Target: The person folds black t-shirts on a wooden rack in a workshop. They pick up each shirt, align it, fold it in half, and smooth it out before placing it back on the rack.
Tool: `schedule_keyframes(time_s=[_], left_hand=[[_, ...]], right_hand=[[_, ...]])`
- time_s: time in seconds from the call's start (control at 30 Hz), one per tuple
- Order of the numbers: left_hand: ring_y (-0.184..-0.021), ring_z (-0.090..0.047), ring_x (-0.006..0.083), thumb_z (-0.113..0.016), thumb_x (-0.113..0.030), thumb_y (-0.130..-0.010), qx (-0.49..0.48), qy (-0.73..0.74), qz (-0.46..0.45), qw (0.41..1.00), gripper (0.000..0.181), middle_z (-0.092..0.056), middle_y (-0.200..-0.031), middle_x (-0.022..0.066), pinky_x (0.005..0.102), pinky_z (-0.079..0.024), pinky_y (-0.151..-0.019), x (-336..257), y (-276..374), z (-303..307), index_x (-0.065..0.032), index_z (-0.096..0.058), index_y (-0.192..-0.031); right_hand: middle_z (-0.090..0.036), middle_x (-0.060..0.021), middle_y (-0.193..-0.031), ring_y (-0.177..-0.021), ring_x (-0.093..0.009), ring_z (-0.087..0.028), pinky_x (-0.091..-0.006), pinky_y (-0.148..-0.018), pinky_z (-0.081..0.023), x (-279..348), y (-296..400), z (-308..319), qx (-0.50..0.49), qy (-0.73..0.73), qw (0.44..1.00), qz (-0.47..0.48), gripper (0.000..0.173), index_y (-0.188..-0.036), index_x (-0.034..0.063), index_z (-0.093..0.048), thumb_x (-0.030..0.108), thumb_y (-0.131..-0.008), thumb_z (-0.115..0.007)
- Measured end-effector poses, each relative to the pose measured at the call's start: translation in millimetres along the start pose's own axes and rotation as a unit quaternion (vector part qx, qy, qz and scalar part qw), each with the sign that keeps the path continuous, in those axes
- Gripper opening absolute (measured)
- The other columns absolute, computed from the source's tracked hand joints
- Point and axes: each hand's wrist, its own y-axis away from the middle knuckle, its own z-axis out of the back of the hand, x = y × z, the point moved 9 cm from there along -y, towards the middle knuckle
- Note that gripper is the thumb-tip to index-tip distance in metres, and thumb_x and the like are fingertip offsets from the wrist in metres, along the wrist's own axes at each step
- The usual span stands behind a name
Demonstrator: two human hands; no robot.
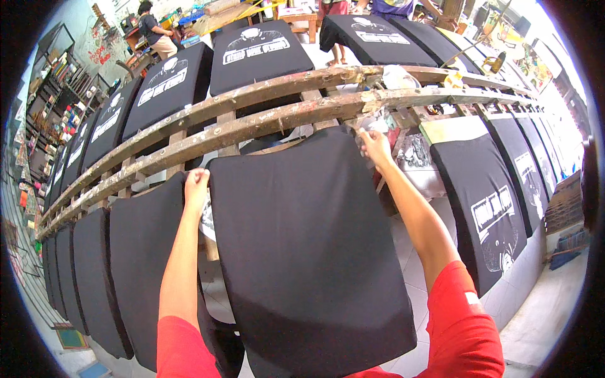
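A plain black T-shirt (307, 236) is stretched over a flat board right before me, its far edge close to the wooden rails. My left hand (195, 186) is closed on the shirt's far left corner. At the far right corner, my right hand (375, 147) pinches the cloth between thumb and fingers. A little of the bare board edge (274, 149) shows between the two corners. To the left lies another plain black shirt (146, 260) on its board, close beside my left forearm.
Two paint-stained wooden rails (264, 120) run across beyond the shirt. Black shirts with white prints lie on boards across the rails (255, 52) and at right (487, 212). A cup-like yellow item (453, 79) sits on the rails. One person (156, 30) stands at back left; others are partly visible behind.
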Motion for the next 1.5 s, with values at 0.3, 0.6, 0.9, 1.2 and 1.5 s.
schedule_keyframes(time_s=[0.3,0.6,0.9,1.2,1.5], left_hand=[[-0.071,-0.055,0.0283,-0.057,-0.018,-0.09,-0.036,-0.169,-0.05,0.984,0.021,-0.058,-0.076,0.0152,0.0381,-0.044,-0.071,-18.4,31.4,4.3,0.0007,-0.052,-0.084],[-0.067,-0.053,0.0251,-0.058,-0.015,-0.09,-0.071,-0.208,-0.033,0.975,0.019,-0.053,-0.07,0.0124,0.0371,-0.043,-0.067,-38.9,34.1,2.3,-0.0009,-0.05,-0.08],[-0.074,-0.058,0.0325,-0.058,-0.014,-0.09,-0.096,-0.211,-0.076,0.97,0.016,-0.06,-0.078,0.0175,0.0397,-0.045,-0.072,-40.2,26.6,3.8,-0.0001,-0.053,-0.083],[-0.084,-0.061,0.0322,-0.055,-0.02,-0.091,-0.072,-0.23,-0.063,0.969,0.021,-0.063,-0.09,0.0193,0.038,-0.046,-0.079,-33.8,19.4,-3.1,-0.0001,-0.058,-0.098],[-0.068,-0.059,0.0215,-0.065,-0.017,-0.085,0.006,-0.036,0.012,0.999,0.021,-0.064,-0.072,0.0092,0.0355,-0.045,-0.068,-0.4,-19.3,-16.2,0.0023,-0.061,-0.078]], right_hand=[[-0.066,-0.0193,-0.084,-0.083,-0.036,-0.064,-0.0407,-0.073,-0.049,46.0,47.0,-10.1,-0.017,0.184,0.979,0.087,0.03,-0.08,-0.0003,-0.064,0.03,-0.082,-0.068],[-0.065,-0.0226,-0.087,-0.088,-0.04,-0.062,-0.0443,-0.077,-0.048,62.2,49.0,-12.3,-0.032,0.212,0.961,0.177,0.029,-0.083,0.0014,-0.061,0.03,-0.083,-0.066],[-0.066,-0.0228,-0.094,-0.09,-0.038,-0.063,-0.0421,-0.08,-0.049,59.3,29.7,-21.0,-0.017,0.211,0.973,0.095,0.025,-0.091,0.0007,-0.065,0.024,-0.083,-0.065],[-0.065,-0.0245,-0.09,-0.085,-0.037,-0.064,-0.0417,-0.078,-0.049,53.4,15.4,-31.4,-0.009,0.218,0.965,0.148,0.03,-0.095,-0.0064,-0.061,0.023,-0.087,-0.06],[-0.06,-0.0121,-0.065,-0.063,-0.015,-0.056,-0.0329,-0.064,-0.046,42.2,4.1,-55.1,0.039,0.067,0.995,0.067,0.023,-0.076,-0.0005,-0.067,0.022,-0.082,-0.068]])
